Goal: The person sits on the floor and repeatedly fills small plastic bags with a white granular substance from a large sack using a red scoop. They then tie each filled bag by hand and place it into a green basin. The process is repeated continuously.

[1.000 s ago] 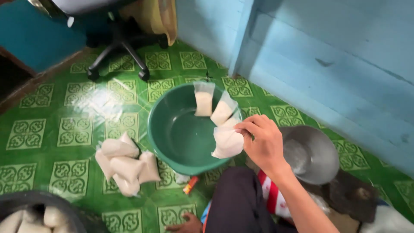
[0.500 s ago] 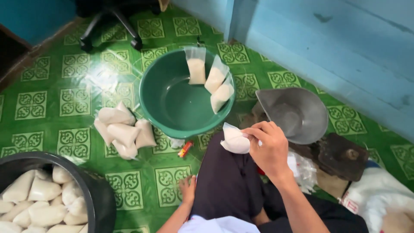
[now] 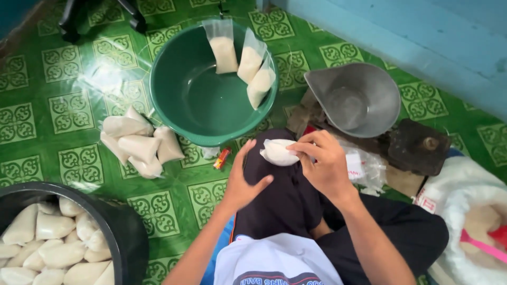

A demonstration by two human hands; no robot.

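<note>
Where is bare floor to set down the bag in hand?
Bare tile lies left of the green basin, above the sealed bag pile, and between that pile and the black tub. It is crowded right of the basin, around the scale pan.

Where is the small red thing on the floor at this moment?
In the head view, the small red thing lies on the green tiled floor, just below the green basin, left of the left hand.

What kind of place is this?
Likely a home or small-shop floor used for bagging a pale powder or grain: green tiled floor, weighing scale pan, a tub of filled bags. Right hand holds a bag.
</note>
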